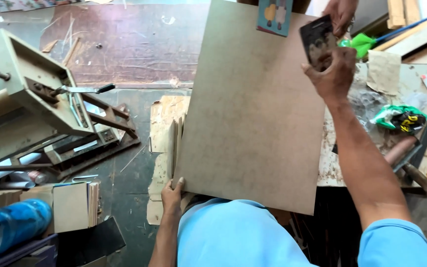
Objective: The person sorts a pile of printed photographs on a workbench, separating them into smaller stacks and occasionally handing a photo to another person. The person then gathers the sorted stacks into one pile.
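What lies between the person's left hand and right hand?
In the head view, the large brown board spans the stretch: the left hand grips its lower corner, the right hand is at its upper edge.

The person wears a light blue shirt (233, 232) with short sleeves; the right sleeve (396, 242) ends above the elbow. Both forearms are bare, with no gloves, watch or rings visible on the left hand (172, 194) or the right hand (331, 74).
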